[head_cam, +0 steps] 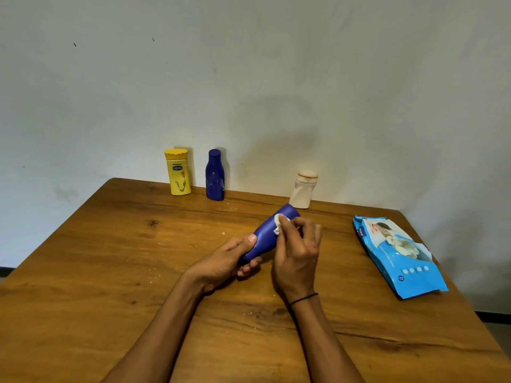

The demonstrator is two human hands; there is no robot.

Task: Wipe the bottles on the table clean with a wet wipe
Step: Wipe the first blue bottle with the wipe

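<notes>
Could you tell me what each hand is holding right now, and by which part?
The left hand grips the blue bottle by its lower end, near the cap. The right hand pinches a crumpled wet wipe against the bottle's upper side.

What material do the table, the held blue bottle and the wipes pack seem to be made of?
Table: wood or wood-look laminate, matte; grain and knots show. Blue bottle: probably plastic, smooth, with a soft sheen. Wipes pack: thin plastic film, glossy and creased, printed.
</notes>
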